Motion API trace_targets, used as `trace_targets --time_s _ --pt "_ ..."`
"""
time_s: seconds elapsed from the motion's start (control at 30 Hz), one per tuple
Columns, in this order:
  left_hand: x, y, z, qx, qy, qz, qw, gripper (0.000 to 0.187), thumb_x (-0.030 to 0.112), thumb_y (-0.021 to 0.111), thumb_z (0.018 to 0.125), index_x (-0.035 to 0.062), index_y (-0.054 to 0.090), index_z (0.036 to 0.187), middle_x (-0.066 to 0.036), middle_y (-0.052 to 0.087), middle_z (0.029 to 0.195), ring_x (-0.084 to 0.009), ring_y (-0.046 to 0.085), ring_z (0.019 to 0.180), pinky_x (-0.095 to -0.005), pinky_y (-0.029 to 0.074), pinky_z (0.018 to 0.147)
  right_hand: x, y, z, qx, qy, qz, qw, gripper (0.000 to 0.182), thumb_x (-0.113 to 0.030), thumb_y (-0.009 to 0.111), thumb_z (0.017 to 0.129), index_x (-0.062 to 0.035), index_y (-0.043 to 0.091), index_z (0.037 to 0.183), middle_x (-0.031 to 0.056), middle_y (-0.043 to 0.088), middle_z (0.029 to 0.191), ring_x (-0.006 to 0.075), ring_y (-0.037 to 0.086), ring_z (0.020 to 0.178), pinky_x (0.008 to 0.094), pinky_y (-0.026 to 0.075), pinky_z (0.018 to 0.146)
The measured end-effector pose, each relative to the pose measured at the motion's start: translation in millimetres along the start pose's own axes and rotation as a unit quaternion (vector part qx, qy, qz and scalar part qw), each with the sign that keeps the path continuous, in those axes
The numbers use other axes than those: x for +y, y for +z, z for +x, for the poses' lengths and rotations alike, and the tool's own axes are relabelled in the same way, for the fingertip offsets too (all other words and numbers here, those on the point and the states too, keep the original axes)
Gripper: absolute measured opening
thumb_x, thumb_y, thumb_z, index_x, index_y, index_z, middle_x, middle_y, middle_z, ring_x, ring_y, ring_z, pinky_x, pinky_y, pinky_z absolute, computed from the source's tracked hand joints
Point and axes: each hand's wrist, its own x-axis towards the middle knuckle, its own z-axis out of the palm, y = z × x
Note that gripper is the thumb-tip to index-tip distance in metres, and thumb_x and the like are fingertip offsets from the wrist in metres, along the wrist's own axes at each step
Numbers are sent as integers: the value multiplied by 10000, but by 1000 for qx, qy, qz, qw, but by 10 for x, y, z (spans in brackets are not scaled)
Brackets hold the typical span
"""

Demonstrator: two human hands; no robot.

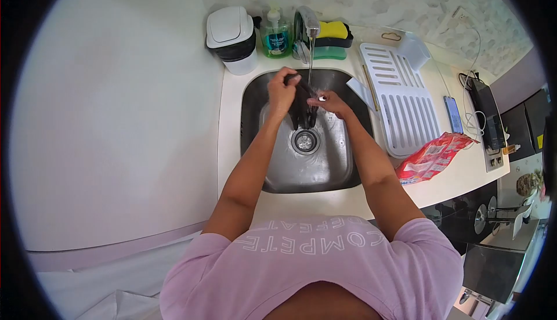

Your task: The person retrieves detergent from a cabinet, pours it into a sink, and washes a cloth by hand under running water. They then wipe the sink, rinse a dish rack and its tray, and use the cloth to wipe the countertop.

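Both hands are over the sink, at the stream from the tap. My left hand is closed around the upper end of a dark, long, slim item, whose exact kind I cannot tell. My right hand closes on its lower end, thumb and fingers together, with a small bright white spot at the fingertips. Water falls between the hands onto the item. Beneath them, dark shapes hang over the steel sink, just behind the round drain.
Behind the sink stand a lidded white bin, a green soap bottle and a holder with a yellow sponge. To the right are a white dish rack, a red plastic packet and a phone. A white wall borders the left.
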Motion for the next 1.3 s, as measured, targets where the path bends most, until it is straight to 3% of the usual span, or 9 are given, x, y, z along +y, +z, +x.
trace_targets --time_s 0.17,0.27,0.43,0.5,0.63,0.73,0.97,1.03,1.3 --pt "-408 -101 -119 61 -223 -149 961 239 150 626 815 -5 584 992 -105 612 923 -230 567 805 -354 447 736 -5 293 89 73 -20 69 995 410 -308 733 713 -106 595 1043 13 628 907 155 579 793 302 459 669" --pt "-563 26 -197 7 -570 -219 792 312 270 506 876 45 528 1091 -129 558 1104 -338 520 1046 -718 319 803 19 537 111 77 -216 -170 959 358 -267 723 723 -68 603 996 26 625 844 138 573 711 301 464 637" --pt "-944 175 -349 -49 -579 -444 682 295 236 368 895 82 491 1114 -162 542 1096 -392 522 1024 -688 391 728 -165 769 -160 51 -90 42 994 281 -237 680 778 -9 574 903 26 592 769 86 542 695 238 445 626" --pt "-1111 297 -366 115 -603 -469 635 260 215 374 901 71 501 1076 -145 564 1024 -339 594 875 -562 486 670 -18 759 -149 101 -62 161 980 274 -242 675 784 -18 568 900 20 585 757 89 539 686 230 443 632" --pt "-1204 492 -556 -2 -487 -550 679 244 268 394 939 83 509 1050 -120 574 988 -276 614 816 -441 518 709 14 751 -232 192 13 213 958 356 -279 686 757 -50 528 980 48 571 833 120 551 731 273 471 635" --pt "-430 325 -618 13 -540 -504 674 405 451 350 927 118 511 1090 -103 584 1017 -261 593 907 -468 480 799 -172 736 -325 34 31 482 875 309 -211 707 729 -82 545 958 46 571 865 146 576 768 296 500 666" --pt "-313 108 -699 -51 -599 -518 609 551 593 295 881 162 474 1174 -106 532 1166 -295 476 1124 -599 365 895 -289 688 -365 106 -98 110 983 187 1 650 680 -78 567 827 27 574 832 136 561 745 274 459 658" --pt "76 -100 -734 -62 -627 -524 574 556 597 301 876 167 470 1184 -107 521 1186 -304 446 1157 -604 345 912 -349 669 -407 191 -358 -154 901 208 9 631 679 -58 564 864 17 588 806 119 575 753 227 441 731" --pt "24 88 -743 -3 -551 -598 582 334 365 426 888 143 550 1103 -89 575 1129 -258 552 1055 -510 385 941 -645 889 -815 87 -207 103 969 219 -113 674 779 -40 591 968 49 644 871 86 587 720 217 456 720"
